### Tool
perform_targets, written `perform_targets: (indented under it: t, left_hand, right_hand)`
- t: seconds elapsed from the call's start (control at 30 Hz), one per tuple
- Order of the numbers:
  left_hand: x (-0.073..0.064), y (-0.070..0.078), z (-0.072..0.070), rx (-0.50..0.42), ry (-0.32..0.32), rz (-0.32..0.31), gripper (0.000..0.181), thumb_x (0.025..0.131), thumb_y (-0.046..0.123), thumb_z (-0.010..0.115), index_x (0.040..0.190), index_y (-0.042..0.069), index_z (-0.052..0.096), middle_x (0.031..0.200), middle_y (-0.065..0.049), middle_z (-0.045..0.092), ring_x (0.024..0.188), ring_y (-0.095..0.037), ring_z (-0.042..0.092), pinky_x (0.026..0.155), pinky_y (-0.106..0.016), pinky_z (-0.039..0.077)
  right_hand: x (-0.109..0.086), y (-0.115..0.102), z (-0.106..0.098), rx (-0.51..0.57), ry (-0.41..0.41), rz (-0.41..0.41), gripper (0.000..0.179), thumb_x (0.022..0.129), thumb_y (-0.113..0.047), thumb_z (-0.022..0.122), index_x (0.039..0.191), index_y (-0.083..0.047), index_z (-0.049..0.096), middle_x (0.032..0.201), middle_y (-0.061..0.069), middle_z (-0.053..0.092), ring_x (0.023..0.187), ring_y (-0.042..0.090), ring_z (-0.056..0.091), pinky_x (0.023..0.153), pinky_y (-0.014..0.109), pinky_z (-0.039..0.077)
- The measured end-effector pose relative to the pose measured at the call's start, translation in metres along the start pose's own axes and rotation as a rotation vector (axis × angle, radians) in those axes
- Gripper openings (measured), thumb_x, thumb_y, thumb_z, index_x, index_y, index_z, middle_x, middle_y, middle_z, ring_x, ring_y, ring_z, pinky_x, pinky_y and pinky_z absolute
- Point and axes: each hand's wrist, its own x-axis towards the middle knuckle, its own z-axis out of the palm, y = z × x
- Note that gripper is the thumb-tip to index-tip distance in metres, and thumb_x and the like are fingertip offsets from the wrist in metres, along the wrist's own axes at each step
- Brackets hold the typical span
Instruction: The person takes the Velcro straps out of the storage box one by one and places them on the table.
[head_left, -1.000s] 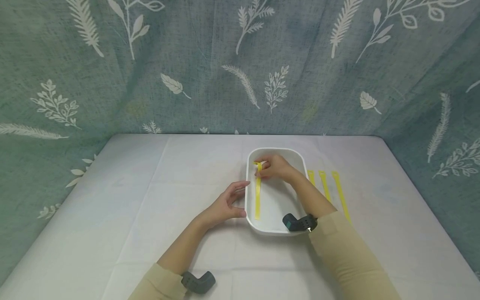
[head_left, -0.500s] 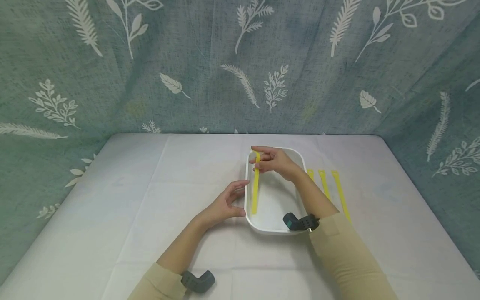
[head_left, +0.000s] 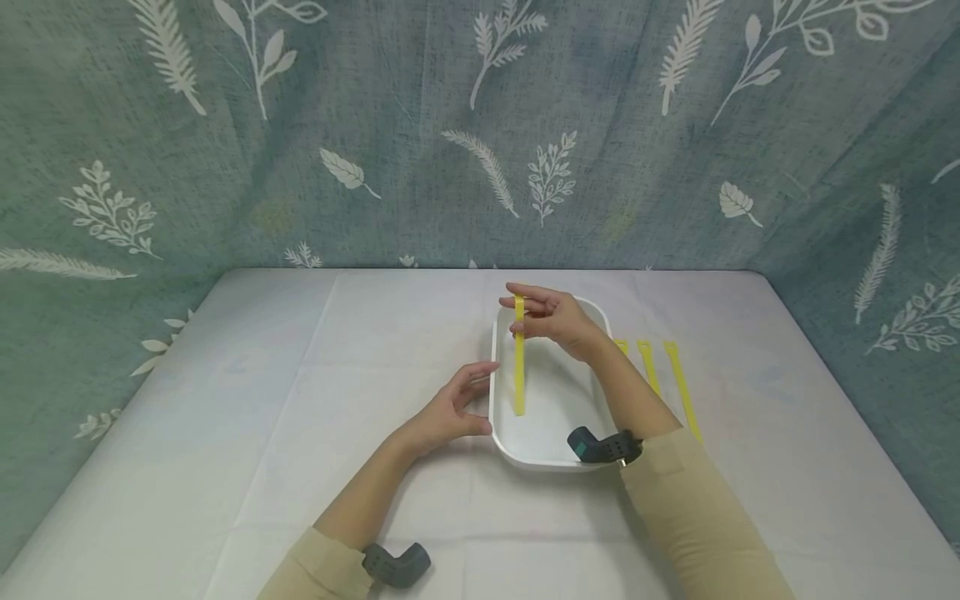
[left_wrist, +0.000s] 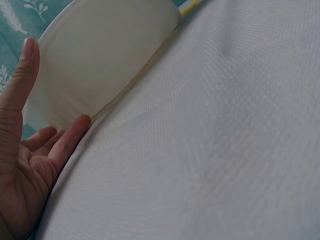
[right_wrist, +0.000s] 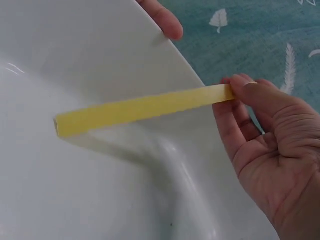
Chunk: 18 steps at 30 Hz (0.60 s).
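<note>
My right hand [head_left: 557, 321] pinches one end of a flat yellow strip [head_left: 519, 371] between thumb and fingers. The strip stretches nearly straight over the inside of a white rounded tub [head_left: 551, 463]; in the right wrist view the strip's free end [right_wrist: 67, 125] is over the tub's white inner surface, with a shadow nearby. My left hand [head_left: 456, 408] rests against the tub's left side, thumb and fingers spread. From the left wrist, the tub's outer wall [left_wrist: 105, 60] shows with the fingertips [left_wrist: 82, 121] low against it.
Several more yellow strips, such as the outermost strip [head_left: 681, 387], lie on the white-covered table [head_left: 375, 333] right of the tub, each with a slot-like end; my right forearm partly hides them. A teal leaf-print cloth [head_left: 420, 192] hangs behind the table.
My right hand has risen slightly and moved away from me, drawing the yellow strip up with it. The strip's bent top has straightened. My left hand and the tub have stayed put.
</note>
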Motion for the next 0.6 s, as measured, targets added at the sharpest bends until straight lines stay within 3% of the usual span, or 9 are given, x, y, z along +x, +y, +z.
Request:
perform_targets:
  t: [0.1,0.33,0.6]
  left_hand:
    - [-0.0003,0.0001,-0.0005,0.004,0.004,-0.008,0.09,0.072,0.028,0.081,0.145,0.02,0.029,0.154,-0.012,0.018,0.141,-0.036,0.021,0.094,-0.04,0.05]
    - [0.0014,0.0004,-0.001,0.013,0.006,-0.018,0.085,0.076,0.016,0.079,0.145,0.02,0.029,0.154,-0.012,0.018,0.141,-0.036,0.022,0.093,-0.039,0.051]
    - [0.0008,-0.0014,-0.0014,-0.011,-0.012,0.011,0.096,0.069,0.033,0.081,0.146,0.016,0.026,0.154,-0.016,0.018,0.141,-0.039,0.021,0.093,-0.04,0.051]
  right_hand:
    - [0.0002,-0.0002,0.0008,0.008,-0.028,0.002,0.068,0.084,0.01,0.063,0.144,-0.012,0.04,0.143,0.012,0.045,0.105,0.027,0.064,0.084,0.031,0.056]
    - [0.0003,-0.0003,-0.0002,-0.042,-0.117,-0.008,0.085,0.083,0.013,0.059,0.152,-0.02,0.021,0.157,0.004,0.021,0.09,0.013,0.069,0.079,0.032,0.057]
    - [-0.0017,-0.0007,0.0029,-0.101,-0.211,-0.032,0.094,0.082,0.013,0.06,0.153,-0.023,0.011,0.159,0.001,0.01,0.092,0.025,0.069,0.077,0.032,0.057]
